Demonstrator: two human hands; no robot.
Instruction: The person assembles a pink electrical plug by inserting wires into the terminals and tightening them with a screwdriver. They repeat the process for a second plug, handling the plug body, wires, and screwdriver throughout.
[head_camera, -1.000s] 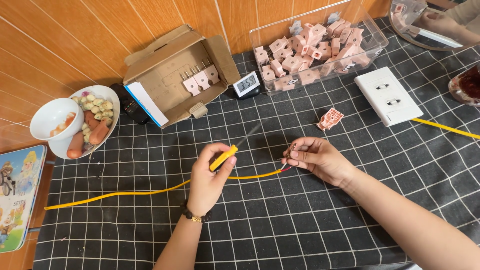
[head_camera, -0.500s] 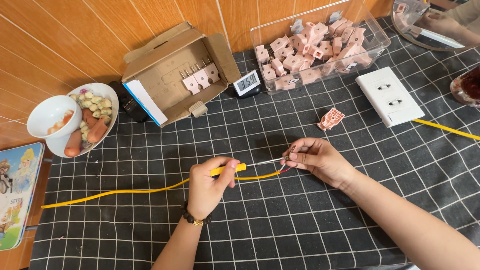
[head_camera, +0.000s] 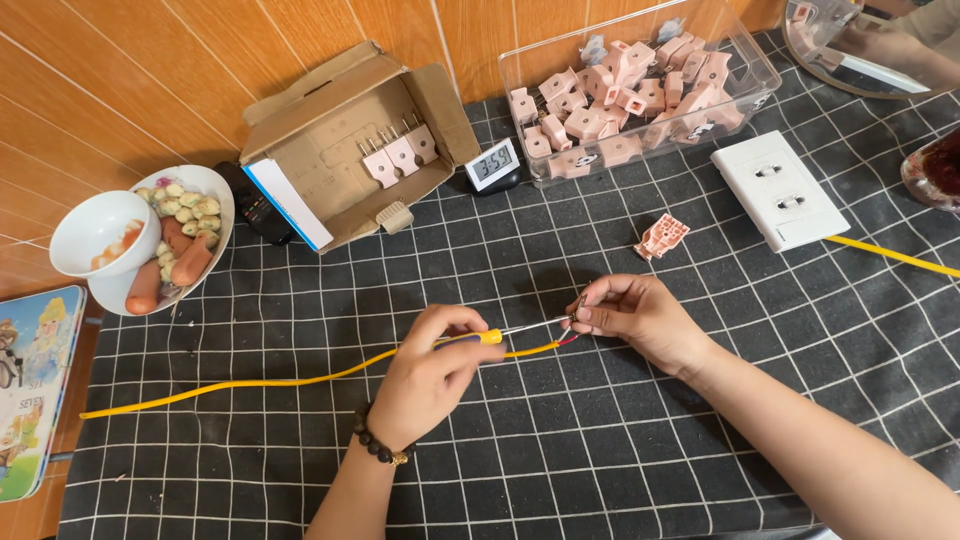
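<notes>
Nearest me, my left hand (head_camera: 425, 375) is curled tight around a screwdriver (head_camera: 500, 334) with a yellow handle, a bead bracelet (head_camera: 378, 448) on its wrist. The thin metal shaft runs right from that fist to my right hand (head_camera: 640, 318). That hand is nearly closed, thumb and fingertips pinched on a small part at the stripped end of the yellow cable (head_camera: 250, 383); the part itself is too hidden by the fingers for me to tell what it is. The screwdriver tip meets it there. From the pinch, the cable trails left across the black checked cloth (head_camera: 560, 470), passing under my left hand and ending near the left edge.

A little farther, just beyond my right hand, lies one loose pink plug part (head_camera: 661, 236). To its right sits a white socket plate (head_camera: 779, 189), with another length of yellow cable leaving it toward the right edge.

At the far left I see a plate (head_camera: 215, 190) of sausages and a white bowl (head_camera: 100, 230) resting on it. Right of that stands an open cardboard box (head_camera: 345, 150) with a few pink plugs inside, then a small digital clock (head_camera: 495, 165). Farthest back, against the wooden wall (head_camera: 150, 70), a clear plastic tub (head_camera: 640, 90) is filled with pink plug parts.
</notes>
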